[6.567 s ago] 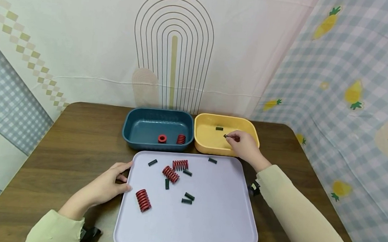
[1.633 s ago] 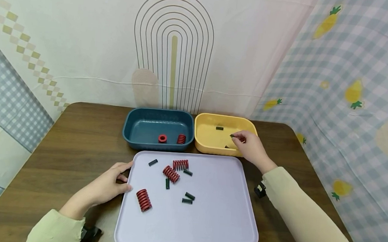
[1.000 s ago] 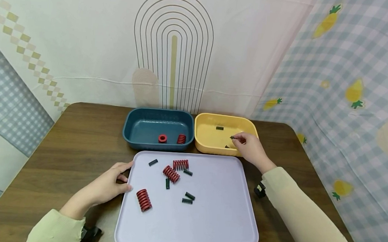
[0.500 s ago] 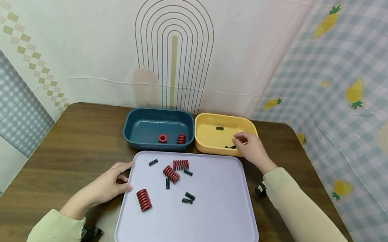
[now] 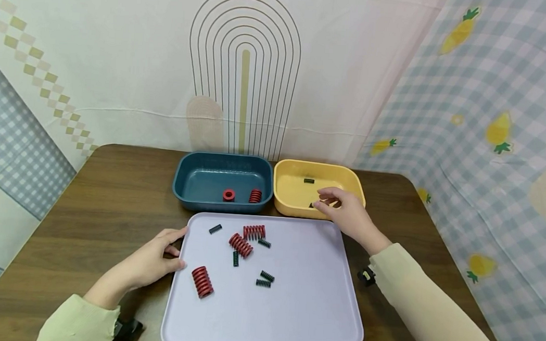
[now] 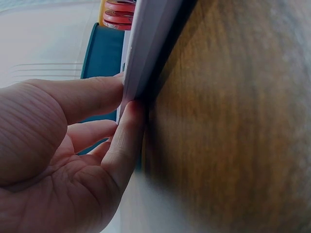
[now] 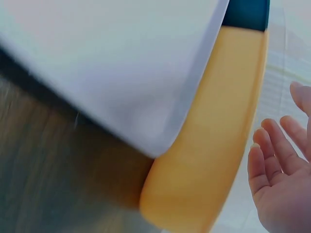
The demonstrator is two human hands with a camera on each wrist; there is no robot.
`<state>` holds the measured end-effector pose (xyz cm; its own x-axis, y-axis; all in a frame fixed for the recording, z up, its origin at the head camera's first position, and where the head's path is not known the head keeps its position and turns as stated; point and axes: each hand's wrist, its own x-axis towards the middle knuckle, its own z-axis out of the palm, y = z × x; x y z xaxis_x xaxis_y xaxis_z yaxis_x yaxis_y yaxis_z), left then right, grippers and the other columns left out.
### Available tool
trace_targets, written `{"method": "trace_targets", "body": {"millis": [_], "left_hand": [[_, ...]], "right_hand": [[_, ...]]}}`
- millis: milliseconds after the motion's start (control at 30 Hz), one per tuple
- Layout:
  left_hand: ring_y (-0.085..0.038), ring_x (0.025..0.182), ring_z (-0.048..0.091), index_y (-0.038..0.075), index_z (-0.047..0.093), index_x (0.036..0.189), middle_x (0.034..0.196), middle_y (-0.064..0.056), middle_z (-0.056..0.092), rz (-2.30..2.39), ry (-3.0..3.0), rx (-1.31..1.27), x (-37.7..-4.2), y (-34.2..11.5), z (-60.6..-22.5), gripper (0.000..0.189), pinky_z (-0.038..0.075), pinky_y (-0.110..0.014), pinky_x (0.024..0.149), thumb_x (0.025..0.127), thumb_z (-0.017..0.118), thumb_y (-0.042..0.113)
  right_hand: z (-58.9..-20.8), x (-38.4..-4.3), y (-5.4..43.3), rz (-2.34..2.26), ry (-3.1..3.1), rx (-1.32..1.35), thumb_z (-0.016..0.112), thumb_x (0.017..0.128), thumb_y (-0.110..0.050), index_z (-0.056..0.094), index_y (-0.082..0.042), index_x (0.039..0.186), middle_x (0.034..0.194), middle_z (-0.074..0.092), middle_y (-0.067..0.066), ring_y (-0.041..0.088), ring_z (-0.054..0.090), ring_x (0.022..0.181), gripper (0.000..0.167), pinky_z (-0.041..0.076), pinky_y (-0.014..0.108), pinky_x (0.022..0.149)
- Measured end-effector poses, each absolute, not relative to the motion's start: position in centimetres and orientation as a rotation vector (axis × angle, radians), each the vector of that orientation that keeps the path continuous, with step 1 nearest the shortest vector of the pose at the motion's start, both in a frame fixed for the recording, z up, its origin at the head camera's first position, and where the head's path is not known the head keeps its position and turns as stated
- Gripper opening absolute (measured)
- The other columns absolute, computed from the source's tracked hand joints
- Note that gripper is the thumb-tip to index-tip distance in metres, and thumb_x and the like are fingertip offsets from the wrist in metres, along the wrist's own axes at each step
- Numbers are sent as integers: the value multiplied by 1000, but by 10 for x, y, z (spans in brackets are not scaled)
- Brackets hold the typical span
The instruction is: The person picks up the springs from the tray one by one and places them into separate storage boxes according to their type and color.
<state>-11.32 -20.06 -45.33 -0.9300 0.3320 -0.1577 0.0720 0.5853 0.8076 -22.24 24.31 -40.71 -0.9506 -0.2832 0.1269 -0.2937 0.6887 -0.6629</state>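
Observation:
My right hand (image 5: pixel 347 211) hovers over the front of the yellow container (image 5: pixel 297 165), fingers loosely bent and apart, holding nothing. Below its fingertips the end of a small dark green spring (image 5: pixel 311 205) shows; the hand hides the rest. Another dark green spring (image 5: pixel 309 181) lies farther back in that container. At the left rim of the pale lilac tray (image 5: pixel 307 308), my left hand (image 5: pixel 147 261) touches the edge with thumb and fingers. On the tray lie thick red springs (image 5: pixel 202 282) and several small dark green springs (image 5: pixel 263 283).
A dark blue container (image 5: pixel 206 179) stands left of the yellow one, touching it or nearly so. Two red springs (image 5: pixel 255 195) are inside, one standing on end. Everything sits on a brown wooden table (image 5: pixel 112 197), with a patterned cloth (image 5: pixel 134 52) behind.
A green spring has left the tray's upper right. My right hand let go of a green spring in the yellow container, then shifted left. The left hand stayed put.

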Motion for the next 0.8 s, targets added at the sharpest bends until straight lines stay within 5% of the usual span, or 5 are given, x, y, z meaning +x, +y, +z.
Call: {"method": "trace_targets", "body": {"millis": [800], "left_hand": [[-21, 102, 56, 0, 34, 149, 137, -16, 41, 1254, 2529, 315, -115, -201, -456, 75, 48, -25, 80, 85, 73, 6]], "right_hand": [[-436, -194, 152, 1180, -3085, 841, 75, 85, -35, 65, -13, 124, 114, 64, -3, 14, 60, 96, 45, 49, 32, 83]]}}
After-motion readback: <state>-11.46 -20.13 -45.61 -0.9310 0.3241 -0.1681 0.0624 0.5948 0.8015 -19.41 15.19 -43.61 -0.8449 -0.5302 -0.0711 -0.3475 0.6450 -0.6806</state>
